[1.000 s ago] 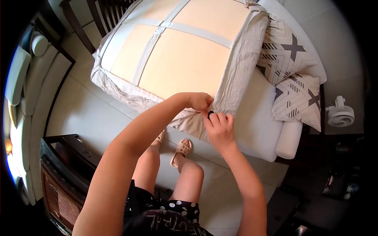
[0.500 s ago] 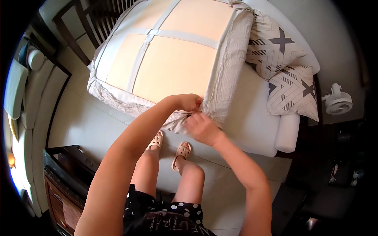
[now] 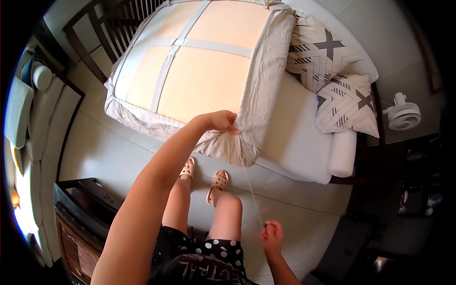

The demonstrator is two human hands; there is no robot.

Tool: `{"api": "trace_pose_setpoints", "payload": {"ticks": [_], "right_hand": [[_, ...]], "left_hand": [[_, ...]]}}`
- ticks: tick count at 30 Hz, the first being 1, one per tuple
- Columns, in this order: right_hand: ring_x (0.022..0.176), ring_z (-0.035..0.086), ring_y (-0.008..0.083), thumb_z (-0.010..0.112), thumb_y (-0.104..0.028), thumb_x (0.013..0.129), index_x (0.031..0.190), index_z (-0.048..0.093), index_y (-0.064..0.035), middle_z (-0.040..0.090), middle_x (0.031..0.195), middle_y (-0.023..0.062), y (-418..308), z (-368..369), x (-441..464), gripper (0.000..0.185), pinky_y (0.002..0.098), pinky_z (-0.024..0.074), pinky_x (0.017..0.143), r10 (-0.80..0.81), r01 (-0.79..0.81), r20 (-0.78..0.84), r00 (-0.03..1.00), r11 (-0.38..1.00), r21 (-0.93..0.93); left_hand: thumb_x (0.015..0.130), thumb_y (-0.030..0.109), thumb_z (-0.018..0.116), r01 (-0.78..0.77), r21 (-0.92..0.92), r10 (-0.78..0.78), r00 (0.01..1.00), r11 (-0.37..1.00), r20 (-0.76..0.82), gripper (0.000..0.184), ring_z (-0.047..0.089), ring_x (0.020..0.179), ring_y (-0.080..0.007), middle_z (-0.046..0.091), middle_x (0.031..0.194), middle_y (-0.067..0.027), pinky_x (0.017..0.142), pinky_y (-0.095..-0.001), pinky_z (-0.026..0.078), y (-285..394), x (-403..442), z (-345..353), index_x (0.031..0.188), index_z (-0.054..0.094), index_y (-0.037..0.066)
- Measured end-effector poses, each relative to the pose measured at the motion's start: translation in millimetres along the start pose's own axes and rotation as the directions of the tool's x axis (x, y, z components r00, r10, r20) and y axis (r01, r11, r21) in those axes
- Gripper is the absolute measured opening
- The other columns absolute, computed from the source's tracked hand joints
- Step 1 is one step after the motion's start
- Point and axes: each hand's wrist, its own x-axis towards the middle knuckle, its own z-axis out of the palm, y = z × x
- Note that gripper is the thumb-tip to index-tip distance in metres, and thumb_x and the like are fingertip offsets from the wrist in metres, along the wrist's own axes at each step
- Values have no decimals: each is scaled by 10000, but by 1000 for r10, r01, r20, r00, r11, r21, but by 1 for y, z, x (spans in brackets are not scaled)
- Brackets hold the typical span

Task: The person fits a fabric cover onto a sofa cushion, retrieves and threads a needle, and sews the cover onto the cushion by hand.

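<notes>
**Thread [image 3: 252, 190] ran straight from cover [image 3: 273, 57] to right hand [image 3: 272, 236]**

Near the centre of the frame, the left hand [image 3: 223, 122] pinched the cover's gathered corner. The right hand, at lower right, had its fingers closed on the thread, well apart from the cover. At upper centre, the cover wrapped the edges of a panel [image 3: 204, 78]. Two pillows [image 3: 344, 111] lay at upper right, near a fan [image 3: 403, 114].

The bare right hand [image 3: 272, 237] (just beside the bare left hand [image 3: 222, 121] half a second ago) has pulled well away from the gathered, pale beige cloth cover [image 3: 247, 148], and a thin, whitish thread [image 3: 251, 190] now stretches straight between cover and hand.
</notes>
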Motion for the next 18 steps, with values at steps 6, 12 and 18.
{"api": "trace_pose_setpoints", "payload": {"ticks": [6,12,18], "right_hand": [[445,444,88,531,-72,779,728,502,-47,470,528,13,126,-235,-51,63,221,347,400,-220,37,-290,931,849,-527],[693,578,259,524,-205,780,834,556,-37,601,697,164,156,-371,-139,179,385,432,579,-240,-190,-202,950,72,-979],[462,439,118,505,-55,764,802,515,-56,473,565,20,185,-339,-85,40,263,370,415,-454,-54,-381,805,583,-810]], "left_hand": [[725,61,640,-89,-139,82,995,986,-54,314,530,865,-135,600,939,-38,818,-264,391,-26,14,6,1020,557,-6],[729,57,630,52,-39,-57,987,998,-147,298,531,862,-141,599,937,-53,802,-265,399,6,-6,16,1008,562,-20],[728,101,640,11,-72,-22,987,997,-157,307,537,860,-167,592,938,-94,804,-265,403,-11,4,11,993,562,-32]]}}
